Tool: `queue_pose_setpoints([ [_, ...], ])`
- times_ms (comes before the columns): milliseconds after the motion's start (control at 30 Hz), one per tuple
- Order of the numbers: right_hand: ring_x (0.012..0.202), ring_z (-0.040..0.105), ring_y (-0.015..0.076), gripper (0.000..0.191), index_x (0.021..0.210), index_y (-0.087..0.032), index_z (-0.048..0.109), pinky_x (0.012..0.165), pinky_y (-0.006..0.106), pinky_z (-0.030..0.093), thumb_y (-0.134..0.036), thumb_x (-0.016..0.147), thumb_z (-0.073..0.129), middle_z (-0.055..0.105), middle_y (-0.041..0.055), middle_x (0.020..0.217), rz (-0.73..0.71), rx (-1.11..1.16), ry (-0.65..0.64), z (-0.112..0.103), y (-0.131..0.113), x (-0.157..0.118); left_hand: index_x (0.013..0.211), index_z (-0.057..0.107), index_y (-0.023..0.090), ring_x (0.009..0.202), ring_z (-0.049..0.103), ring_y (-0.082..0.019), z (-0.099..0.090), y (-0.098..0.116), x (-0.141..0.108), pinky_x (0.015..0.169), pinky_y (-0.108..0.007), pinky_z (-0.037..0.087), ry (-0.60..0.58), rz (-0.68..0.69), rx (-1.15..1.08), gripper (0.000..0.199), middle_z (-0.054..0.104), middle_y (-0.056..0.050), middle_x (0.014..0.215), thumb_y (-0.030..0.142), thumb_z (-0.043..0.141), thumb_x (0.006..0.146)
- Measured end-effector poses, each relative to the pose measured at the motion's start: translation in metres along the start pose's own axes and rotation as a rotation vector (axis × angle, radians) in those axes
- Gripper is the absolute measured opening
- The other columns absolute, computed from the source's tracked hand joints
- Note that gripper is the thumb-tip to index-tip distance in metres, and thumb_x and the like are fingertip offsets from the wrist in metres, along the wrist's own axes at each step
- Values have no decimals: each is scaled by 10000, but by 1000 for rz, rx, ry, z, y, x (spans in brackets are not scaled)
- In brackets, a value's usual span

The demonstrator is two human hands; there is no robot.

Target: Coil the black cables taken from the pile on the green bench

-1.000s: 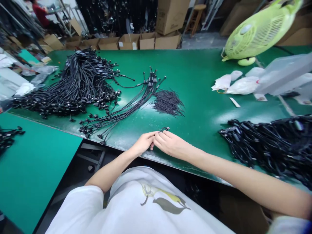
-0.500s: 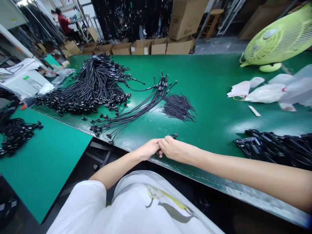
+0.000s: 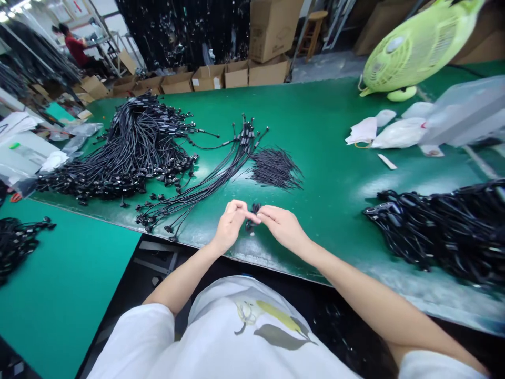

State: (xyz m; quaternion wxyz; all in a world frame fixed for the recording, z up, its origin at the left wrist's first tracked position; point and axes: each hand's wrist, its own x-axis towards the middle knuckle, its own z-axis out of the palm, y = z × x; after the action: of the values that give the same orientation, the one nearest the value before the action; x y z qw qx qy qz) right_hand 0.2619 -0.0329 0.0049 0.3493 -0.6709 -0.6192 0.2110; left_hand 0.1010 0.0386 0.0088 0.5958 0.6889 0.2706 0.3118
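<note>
A small black cord (image 3: 253, 209) is bunched over the near middle of the green table (image 3: 327, 189). The left hand (image 3: 230, 225) and right hand (image 3: 284, 227) meet at it, fingertips close; I can't tell what each pinches. It looks like the tying step, which calls for careful fingers. Thin black strips (image 3: 276, 169) lie farther off, long cords (image 3: 213, 184) to the left.

Looks like a workshop, judging by heaped black cables (image 3: 136, 139), a long green table (image 3: 323, 137) and cardboard boxes (image 3: 208, 79) beyond.
</note>
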Motion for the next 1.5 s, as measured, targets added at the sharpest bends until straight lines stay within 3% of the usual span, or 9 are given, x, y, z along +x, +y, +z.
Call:
queue_pose_setpoints([
  [100,699,537,154,280,686,-186,549,647,261,348,-263,928,432,601,27,734,21,-104,34,-9,1,-4,715,750,169,793,523,-158,-1,-8,-2,816,-297,436,-197,25,108,543,554,-50,835,588,461,903],
  [267,718,544,148,279,707,-187,574,671,255,351,-245,939,430,622,34,779,-70,-50,-47,-2,-18,-15,609,673,161,571,398,-127,7,-25,9,607,-277,395,-67,-275,-108,772,453,-9,577,756,255,867],
  [500,645,486,122,280,619,-178,489,624,237,310,-229,893,453,540,-6,655,28,132,-116,1,-7,-11,651,737,161,725,520,-168,-4,15,-4,710,-299,422,-363,-24,103,684,575,-74,757,647,337,920],
  [767,684,485,136,283,659,-184,518,658,258,323,-289,910,444,552,16,703,4,155,-24,6,-7,-14,848,630,173,812,566,-149,13,-21,-6,801,-280,454,72,-148,48,298,620,-25,858,470,641,825],
  [933,620,411,120,270,647,-186,516,586,251,314,-376,834,557,489,14,682,202,601,-31,14,-10,-21,1222,596,177,1207,560,-232,16,-19,-8,1047,-361,409,-91,-182,-74,426,629,-106,1272,434,573,882],
  [1133,401,114,64,434,666,-219,416,378,230,175,-624,783,519,144,-112,514,390,1048,-303,17,-13,-31,1201,647,190,1193,580,-233,23,-8,-20,1058,-354,410,-9,9,42,430,661,-100,1248,480,532,904],
  [1233,420,260,73,434,686,-180,521,419,233,251,-586,838,513,295,-70,514,312,896,-325,3,-13,-36,1133,648,194,978,649,-189,22,-1,-16,887,-306,499,20,-78,-171,408,704,-74,1036,497,596,865],
  [1400,767,548,172,345,1047,-194,605,682,303,455,-494,884,555,596,76,952,44,167,346,-23,-14,-33,992,583,165,443,344,-20,22,10,-6,420,-152,280,50,-349,-563,363,452,69,632,457,693,806],
  [1500,892,576,219,359,1134,-207,575,750,333,477,-469,888,571,577,120,1109,-107,-150,355,-21,-15,-23,929,549,158,431,277,-6,30,13,-8,400,-138,206,-63,-418,-617,364,396,80,620,466,695,804],
])
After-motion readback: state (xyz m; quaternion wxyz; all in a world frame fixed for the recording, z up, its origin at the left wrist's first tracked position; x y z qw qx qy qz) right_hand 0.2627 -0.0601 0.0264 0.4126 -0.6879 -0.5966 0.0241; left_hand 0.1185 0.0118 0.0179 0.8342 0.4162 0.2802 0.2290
